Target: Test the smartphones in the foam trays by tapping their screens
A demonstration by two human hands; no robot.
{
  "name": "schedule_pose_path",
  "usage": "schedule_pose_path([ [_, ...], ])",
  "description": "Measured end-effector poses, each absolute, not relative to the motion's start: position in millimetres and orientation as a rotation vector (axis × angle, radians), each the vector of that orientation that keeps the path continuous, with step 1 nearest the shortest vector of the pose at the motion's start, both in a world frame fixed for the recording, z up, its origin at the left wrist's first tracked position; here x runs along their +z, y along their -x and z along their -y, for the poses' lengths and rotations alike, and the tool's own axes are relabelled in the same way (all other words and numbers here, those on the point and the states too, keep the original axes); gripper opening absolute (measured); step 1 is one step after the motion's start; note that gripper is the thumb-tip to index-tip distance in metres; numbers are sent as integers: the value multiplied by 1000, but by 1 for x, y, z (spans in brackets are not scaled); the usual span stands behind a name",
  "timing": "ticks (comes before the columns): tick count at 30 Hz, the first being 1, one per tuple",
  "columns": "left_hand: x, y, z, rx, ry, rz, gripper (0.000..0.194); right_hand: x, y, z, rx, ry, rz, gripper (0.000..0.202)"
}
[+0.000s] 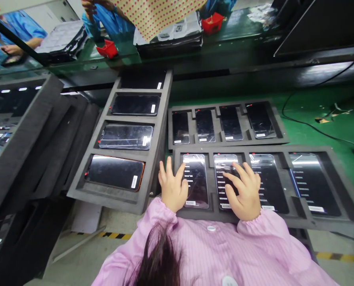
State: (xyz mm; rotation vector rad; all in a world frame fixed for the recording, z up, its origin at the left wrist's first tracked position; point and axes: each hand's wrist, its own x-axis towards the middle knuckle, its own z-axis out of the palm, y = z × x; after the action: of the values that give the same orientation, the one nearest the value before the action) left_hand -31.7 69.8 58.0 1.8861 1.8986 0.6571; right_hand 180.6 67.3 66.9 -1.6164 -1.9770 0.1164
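The right hand [245, 194] is spread with nothing gripped in it, its index finger stretched across the second phone [221, 186] from the left in the near foam tray [308, 149]; from where I stand I can't quite tell whether the fingertip presses the glass or hangs just above it. The left hand [173, 186] is equally free of any grip, fingers fanned upward at the near edge of the first phone [197, 182], index and thumb at its border, though contact there is hard to settle. Both these phones lie face up in their slots, lit with lists of white lines on black, and so do the third phone [268, 182] and fourth phone [316, 186] to the right. I take the step in hand to be working those on-screen lists by touch; the next move, as I judge it, calls for a light, square tap on a single line, with the phone left seated in its foam. Just beyond, a far tray [280, 127] holds four dark phones [205, 125] with white labels. To the left, a tilted tray [108, 198] carries more dark ones lying crosswise, the nearest edged in orange. Past the green bench [328, 115], co-workers in blue sleeves [107, 22] sit near red bins [107, 49].
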Motion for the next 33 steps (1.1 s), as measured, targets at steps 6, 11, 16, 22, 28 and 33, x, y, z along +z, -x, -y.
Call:
schedule_pose_path([
  [6,62,31,-71,502,-1981,-1971,47,73,-193,-65,67,1679,1881,21],
  [11,58,33,-69,521,-1992,-1992,45,68,-206,-67,18,1712,1800,21],
  [16,57,33,-69,506,-2006,-1972,46,61,-212,-69,-17,1702,1792,20],
  [22,55,34,-71,473,-2012,-1927,45,66,-207,-70,11,1721,1789,21],
  [28,54,35,-72,542,-1978,-1929,47,71,-199,-73,74,1753,1883,27],
  [33,50,36,-70,620,-1937,-1939,50,75,-192,-77,113,1795,1946,29],
])
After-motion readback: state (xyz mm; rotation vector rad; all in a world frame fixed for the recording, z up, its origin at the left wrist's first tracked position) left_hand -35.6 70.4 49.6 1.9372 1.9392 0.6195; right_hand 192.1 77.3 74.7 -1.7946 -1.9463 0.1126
